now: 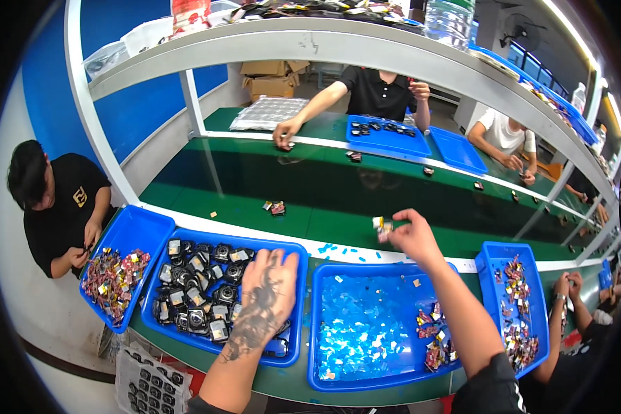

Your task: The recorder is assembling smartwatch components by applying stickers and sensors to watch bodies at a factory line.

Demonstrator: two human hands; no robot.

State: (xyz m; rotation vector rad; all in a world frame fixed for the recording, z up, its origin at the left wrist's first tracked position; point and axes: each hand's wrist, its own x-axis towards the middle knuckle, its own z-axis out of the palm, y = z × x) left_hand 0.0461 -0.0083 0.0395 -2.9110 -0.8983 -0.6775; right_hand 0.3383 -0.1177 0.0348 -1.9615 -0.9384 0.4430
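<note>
My left hand [268,286] is over the right part of a blue tray [295,338] full of black, square watch-like cases [196,319]. Its fingers curl down among them, and the fingertips are hidden, so what they hold cannot be made out. Above the green conveyor belt [324,221], my right hand [417,238] pinches a small cluster of parts [382,229], coloured yellow, white and reddish. Below that arm stands a blue tray [317,331] with many pale blue film pieces [359,338] at its left and small reddish parts [435,338] at its right.
Blue bins of small reddish parts stand at far left [167,224] and right [486,259]. Loose parts [274,208] lie on the belt. A white shelf beam [310,38] crosses overhead. People work across the belt [383,93], at left [65,200] and at right [566,331].
</note>
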